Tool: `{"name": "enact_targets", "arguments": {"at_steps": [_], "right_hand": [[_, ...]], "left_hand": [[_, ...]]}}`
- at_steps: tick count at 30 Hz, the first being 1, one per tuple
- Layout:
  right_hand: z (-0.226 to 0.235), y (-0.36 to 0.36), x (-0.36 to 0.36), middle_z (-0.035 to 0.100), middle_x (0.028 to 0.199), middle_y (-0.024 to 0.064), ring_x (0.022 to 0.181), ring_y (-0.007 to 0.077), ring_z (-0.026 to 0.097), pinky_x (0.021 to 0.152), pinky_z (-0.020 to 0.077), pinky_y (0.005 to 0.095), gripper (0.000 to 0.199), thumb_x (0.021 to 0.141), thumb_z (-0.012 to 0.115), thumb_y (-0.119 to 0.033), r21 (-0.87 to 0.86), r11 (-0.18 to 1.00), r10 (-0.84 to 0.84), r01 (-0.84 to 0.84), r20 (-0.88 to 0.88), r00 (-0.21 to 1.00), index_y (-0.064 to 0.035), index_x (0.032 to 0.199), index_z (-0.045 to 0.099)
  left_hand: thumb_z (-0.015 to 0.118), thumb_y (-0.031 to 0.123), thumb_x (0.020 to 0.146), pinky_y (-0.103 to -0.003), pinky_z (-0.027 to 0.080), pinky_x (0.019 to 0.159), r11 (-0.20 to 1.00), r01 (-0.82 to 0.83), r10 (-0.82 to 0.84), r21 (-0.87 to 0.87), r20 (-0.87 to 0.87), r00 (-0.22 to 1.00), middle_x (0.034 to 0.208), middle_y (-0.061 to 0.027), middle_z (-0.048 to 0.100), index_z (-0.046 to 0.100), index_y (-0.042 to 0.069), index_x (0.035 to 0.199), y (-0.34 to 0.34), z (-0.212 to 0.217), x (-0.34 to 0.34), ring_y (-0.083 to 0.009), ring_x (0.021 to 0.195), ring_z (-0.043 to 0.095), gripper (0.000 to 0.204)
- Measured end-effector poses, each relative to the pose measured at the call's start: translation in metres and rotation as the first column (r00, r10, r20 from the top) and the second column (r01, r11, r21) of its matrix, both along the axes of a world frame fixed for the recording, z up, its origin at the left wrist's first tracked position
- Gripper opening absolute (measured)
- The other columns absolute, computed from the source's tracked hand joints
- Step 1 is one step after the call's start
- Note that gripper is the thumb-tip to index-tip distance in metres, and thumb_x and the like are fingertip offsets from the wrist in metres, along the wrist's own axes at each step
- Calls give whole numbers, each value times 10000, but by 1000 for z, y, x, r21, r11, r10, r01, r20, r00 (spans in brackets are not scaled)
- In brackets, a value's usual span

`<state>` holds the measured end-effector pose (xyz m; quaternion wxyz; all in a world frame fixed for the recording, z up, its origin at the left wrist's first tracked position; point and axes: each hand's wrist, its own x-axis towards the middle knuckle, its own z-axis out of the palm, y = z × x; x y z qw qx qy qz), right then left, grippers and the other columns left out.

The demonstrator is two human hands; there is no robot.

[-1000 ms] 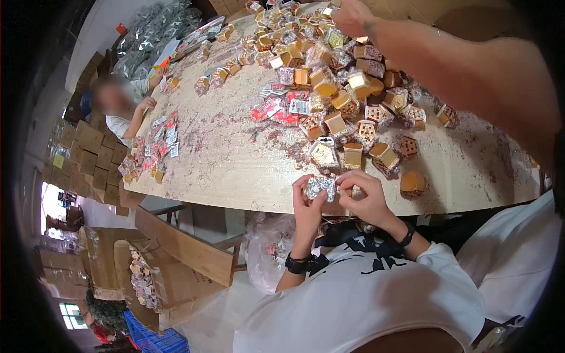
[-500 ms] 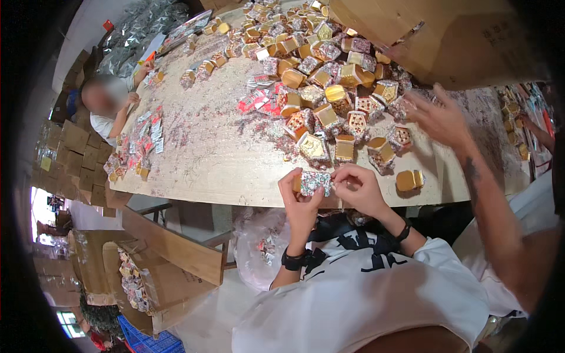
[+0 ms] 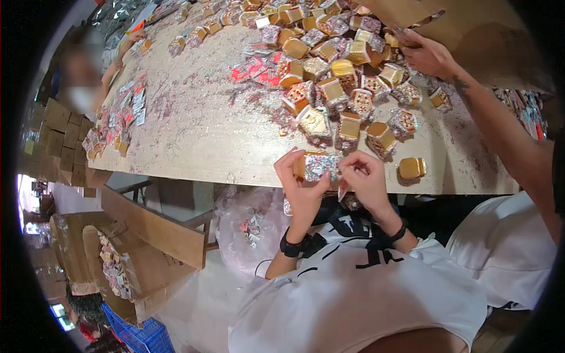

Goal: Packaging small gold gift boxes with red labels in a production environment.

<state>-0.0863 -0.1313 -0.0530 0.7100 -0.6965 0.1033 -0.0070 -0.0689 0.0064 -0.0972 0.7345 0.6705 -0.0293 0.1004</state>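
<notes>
My left hand (image 3: 303, 185) and my right hand (image 3: 366, 182) are both closed on a small box wrapped in glittery foil (image 3: 318, 166), held just in front of the near edge of the wooden table (image 3: 200, 129). My right fingers pinch the wrap at the box's right end. Both wrists wear black bands. Directly beyond my hands a heap of small gold and foil-wrapped boxes (image 3: 344, 88) covers the table. One gold box (image 3: 411, 167) sits alone to the right of my right hand.
A co-worker's arm reaches from the right; that hand (image 3: 429, 56) is at a large cardboard box (image 3: 471, 29). Another person (image 3: 82, 76) sits at the table's left end. A clear plastic bag (image 3: 247, 223) hangs under the table; an open carton of packed boxes (image 3: 118, 265) stands lower left.
The co-worker's hand moved from the far box pile rightward to the cardboard box. My hands stayed together on the foil-wrapped box at the table edge, turning it slightly.
</notes>
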Motion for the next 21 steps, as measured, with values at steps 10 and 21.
{"name": "enact_targets", "arguments": {"at_steps": [10, 21], "right_hand": [[-6, 15, 0, 546, 732, -24, 668, 33, 492, 571, 404, 194, 39, 787, 619, -4, -33, 999, -25, 26, 28, 999, 6, 789, 582], [4, 24, 15, 557, 738, 96, 693, 283, 543, 623, 455, 351, 176, 644, 656, 55, -659, 721, 269, 216, 552, 789, -15, 779, 567]], "left_hand": [[718, 40, 695, -319, 333, 961, 999, -33, 28, -38, -121, 992, 1151, -110, 352, 418, 15, 1195, 3, -1, -7, -227, 1107, 399, 583], [632, 4, 743, -308, 333, 958, 992, 38, -63, -119, -217, 974, 1172, -105, 357, 360, 11, 1259, 8, -3, 5, -206, 1114, 389, 583]]}}
